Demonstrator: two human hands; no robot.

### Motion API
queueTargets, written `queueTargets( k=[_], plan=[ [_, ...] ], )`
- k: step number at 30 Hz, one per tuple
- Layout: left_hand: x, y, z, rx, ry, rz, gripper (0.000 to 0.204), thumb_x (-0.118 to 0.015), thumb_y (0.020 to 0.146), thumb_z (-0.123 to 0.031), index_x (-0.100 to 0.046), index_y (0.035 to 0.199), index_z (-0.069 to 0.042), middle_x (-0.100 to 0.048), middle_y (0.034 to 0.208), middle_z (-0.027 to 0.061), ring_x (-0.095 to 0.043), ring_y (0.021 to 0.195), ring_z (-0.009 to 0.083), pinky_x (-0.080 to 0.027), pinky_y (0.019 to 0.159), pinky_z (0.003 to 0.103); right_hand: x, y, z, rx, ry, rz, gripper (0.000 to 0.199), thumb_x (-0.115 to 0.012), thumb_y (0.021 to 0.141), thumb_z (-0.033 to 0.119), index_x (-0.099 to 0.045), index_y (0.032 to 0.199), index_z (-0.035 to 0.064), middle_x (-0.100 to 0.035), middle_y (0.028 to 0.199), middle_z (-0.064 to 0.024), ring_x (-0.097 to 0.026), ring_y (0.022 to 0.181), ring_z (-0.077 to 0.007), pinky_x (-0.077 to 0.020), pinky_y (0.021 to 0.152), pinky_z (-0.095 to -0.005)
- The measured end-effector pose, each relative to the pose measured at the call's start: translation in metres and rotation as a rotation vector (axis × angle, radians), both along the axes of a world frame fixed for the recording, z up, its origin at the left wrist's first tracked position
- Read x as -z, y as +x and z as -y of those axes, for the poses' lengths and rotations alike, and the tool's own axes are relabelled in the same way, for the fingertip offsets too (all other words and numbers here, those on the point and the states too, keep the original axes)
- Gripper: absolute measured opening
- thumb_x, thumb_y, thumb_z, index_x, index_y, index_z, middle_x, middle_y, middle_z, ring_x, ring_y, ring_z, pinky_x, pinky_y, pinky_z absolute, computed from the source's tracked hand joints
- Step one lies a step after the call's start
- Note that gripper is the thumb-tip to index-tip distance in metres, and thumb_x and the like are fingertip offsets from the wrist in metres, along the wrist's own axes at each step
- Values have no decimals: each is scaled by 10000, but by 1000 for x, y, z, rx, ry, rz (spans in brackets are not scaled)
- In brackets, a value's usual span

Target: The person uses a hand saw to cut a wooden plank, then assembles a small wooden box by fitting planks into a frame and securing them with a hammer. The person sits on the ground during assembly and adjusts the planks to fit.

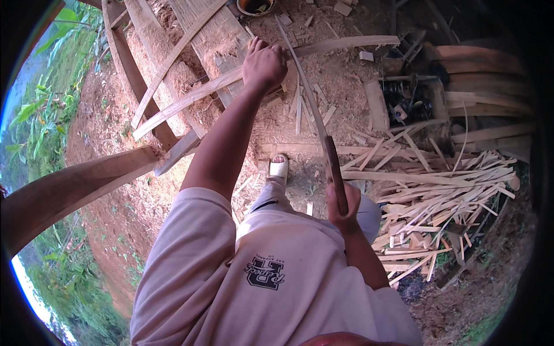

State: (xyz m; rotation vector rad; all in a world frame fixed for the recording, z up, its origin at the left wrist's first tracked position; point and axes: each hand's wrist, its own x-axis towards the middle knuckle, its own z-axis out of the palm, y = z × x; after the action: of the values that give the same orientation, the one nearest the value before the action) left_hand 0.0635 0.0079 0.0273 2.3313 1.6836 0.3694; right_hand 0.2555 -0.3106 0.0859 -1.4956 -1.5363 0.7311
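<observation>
My left hand (265, 66) presses down on a long, pale wooden strip (199, 94), its fingers closed around the wood. The strip lies aslant across a plank bench (202, 23), and its far end sticks out to the right. In my right hand (344, 207), close to my body, is the dark wooden handle of a hand saw (311, 104). Its long narrow blade points away from me, seen nearly edge-on, so its teeth do not show. The blade crosses the strip just right of my left hand. Whether it has cut into the wood is too small to tell.
Loose wooden offcuts (444, 199) lie heaped at the right. Behind them is a wooden box (378, 106) with dark things inside. A bowl (255, 6) stands at the far edge. Curved timbers (86, 184) rise at the left. Shavings cover the ground around my foot (279, 165).
</observation>
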Motion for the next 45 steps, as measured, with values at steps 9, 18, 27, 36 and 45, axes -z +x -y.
queueTargets(
  k=[9, 18, 27, 36, 45],
  plan=[
    [-3, -2, 2, 28, -39, 27, 374, -412, 1035, -291, -700, 972, -60, -722, 948, 161, -592, 1103, 289, -265, 1211, 407, 6, -25, -106, 59, -128, -322, 125, -624, 951, 52, -603, 844, -8, -484, 572, -2, -467, 528, -65, -339, 478, -302],
    [1, -4, 1, -5, -47, 15, 351, -434, 1029, -284, -702, 1016, -57, -728, 983, 160, -584, 1140, 293, -227, 1241, 395, 5, -35, -82, 37, -35, -201, 187, -617, 945, 67, -551, 780, 11, -442, 547, -43, -437, 472, -122, -333, 464, -325],
    [-3, -1, -1, 7, -46, -25, 356, -413, 1049, -300, -707, 1068, -99, -719, 1108, 141, -551, 1227, 297, -241, 1237, 414, -37, 20, 91, 5, -164, 117, 74, -650, 857, 92, -633, 858, 20, -610, 677, -141, -599, 569, -335, -462, 560, -430],
    [-1, 1, 1, 44, 4, 7, 365, -437, 1033, -300, -717, 1035, -66, -731, 1051, 155, -569, 1210, 286, -220, 1243, 434, -80, -5, 93, 58, -361, -72, 107, -651, 878, 114, -636, 825, 22, -596, 639, -139, -616, 556, -308, -467, 554, -391],
    [9, -4, 4, 159, 105, 3, 292, -488, 984, -242, -727, 987, -74, -727, 998, 152, -590, 1150, 299, -298, 1170, 455, -121, -17, 88, 234, -334, -268, 231, -637, 914, 178, -568, 774, 8, -545, 576, -46, -512, 499, -132, -389, 503, -311]
  ],
)
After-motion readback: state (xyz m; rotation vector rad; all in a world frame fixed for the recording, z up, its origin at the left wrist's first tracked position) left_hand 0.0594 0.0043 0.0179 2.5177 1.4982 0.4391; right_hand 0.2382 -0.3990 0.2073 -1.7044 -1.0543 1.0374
